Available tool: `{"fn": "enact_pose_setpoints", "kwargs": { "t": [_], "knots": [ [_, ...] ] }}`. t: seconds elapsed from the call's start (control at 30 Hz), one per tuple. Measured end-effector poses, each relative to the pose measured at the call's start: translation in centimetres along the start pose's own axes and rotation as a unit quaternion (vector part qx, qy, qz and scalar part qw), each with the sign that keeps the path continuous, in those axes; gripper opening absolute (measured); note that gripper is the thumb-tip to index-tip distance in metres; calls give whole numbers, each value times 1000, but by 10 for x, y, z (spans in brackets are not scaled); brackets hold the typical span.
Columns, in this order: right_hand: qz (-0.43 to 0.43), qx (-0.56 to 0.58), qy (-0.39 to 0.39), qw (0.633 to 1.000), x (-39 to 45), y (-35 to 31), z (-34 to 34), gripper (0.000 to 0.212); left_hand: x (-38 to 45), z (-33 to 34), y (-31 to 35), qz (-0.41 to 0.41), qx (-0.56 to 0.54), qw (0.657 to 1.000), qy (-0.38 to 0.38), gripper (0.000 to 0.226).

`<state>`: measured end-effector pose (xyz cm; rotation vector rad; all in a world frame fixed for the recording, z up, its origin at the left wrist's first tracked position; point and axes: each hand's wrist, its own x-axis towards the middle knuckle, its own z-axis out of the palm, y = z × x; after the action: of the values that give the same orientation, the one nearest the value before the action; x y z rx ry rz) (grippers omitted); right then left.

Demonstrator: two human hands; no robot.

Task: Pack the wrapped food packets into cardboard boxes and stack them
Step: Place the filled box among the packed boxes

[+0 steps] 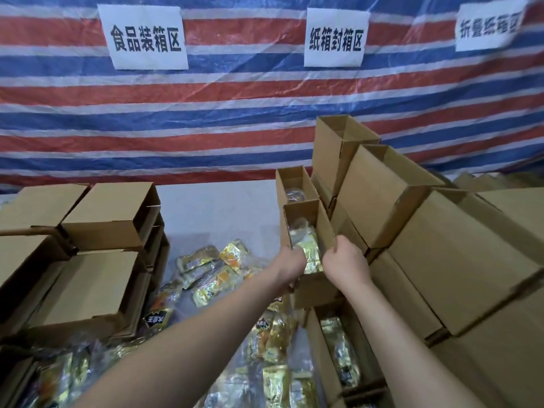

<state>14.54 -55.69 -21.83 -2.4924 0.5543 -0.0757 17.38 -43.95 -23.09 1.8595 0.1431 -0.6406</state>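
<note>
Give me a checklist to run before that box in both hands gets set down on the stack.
1. Left hand grips the held box at its near left edge: ok.
2. Right hand grips the near right edge: ok.
3. Held box is filled: gold packets show inside: ok.
4. Top flaps closed: not ok, the box is open.
5. Landing spot: another open box with something inside sits just beyond, stacked boxes stand to the right; whether a level free spot exists: cannot tell.
6. Loose packets lie on the table below: nothing under the held box snagging it: cannot tell.
</note>
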Motion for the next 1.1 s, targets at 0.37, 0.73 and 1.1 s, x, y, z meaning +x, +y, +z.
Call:
{"fn": "enact_pose_setpoints", "kwargs": {
  "t": [0.37,0.73,1.1],
  "knots": [
    [0,59,6,998,42,23,5,50,53,20,24,-33,11,997,-73,51],
    [0,83,10,997,47,43,22,49,71,35,10,-44,-6,998,-39,55],
    [-29,37,25,999,39,35,19,56,60,22,12,-48,-9,997,-59,76]
  ]
}}
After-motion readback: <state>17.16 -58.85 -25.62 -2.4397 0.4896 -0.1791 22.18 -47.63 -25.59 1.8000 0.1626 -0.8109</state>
